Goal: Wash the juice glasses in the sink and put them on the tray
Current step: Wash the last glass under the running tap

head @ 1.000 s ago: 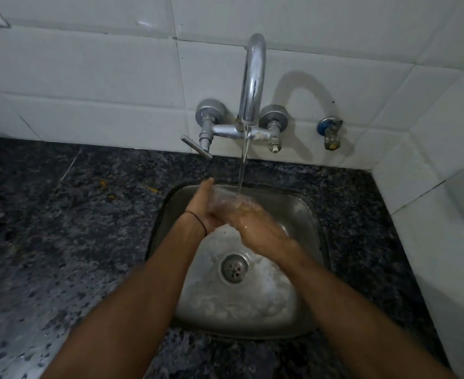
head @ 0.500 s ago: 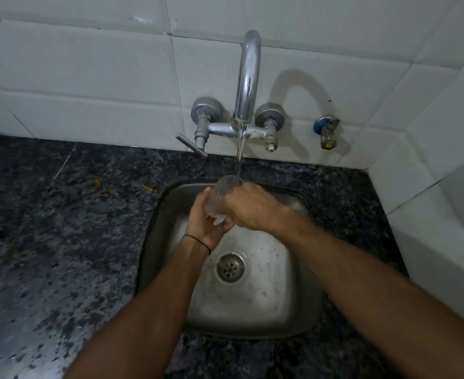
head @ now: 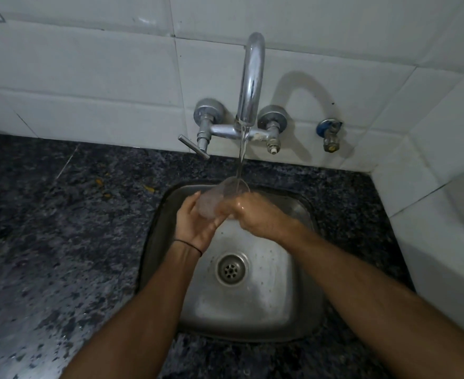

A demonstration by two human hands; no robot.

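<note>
A clear juice glass [head: 215, 196] is held upright over the back of the steel sink [head: 304, 305], mouth up under the running stream from the chrome tap [head: 251, 77]. My left hand [head: 198, 225] cups the glass from below and the left. My right hand [head: 255, 214] wraps around its right side, wet. Water falls into the glass's open rim. No tray is in view.
Dark speckled granite counter [head: 47, 228] surrounds the sink, with small orange scraps [head: 99, 181] at the back left. White tiled walls rise behind and at the right. A lever handle [head: 194, 150] sticks out left of the tap; a small blue valve [head: 329, 135] sits right.
The glass went from lying low between my rubbing hands to upright under the stream. Both hands rose slightly toward the tap.
</note>
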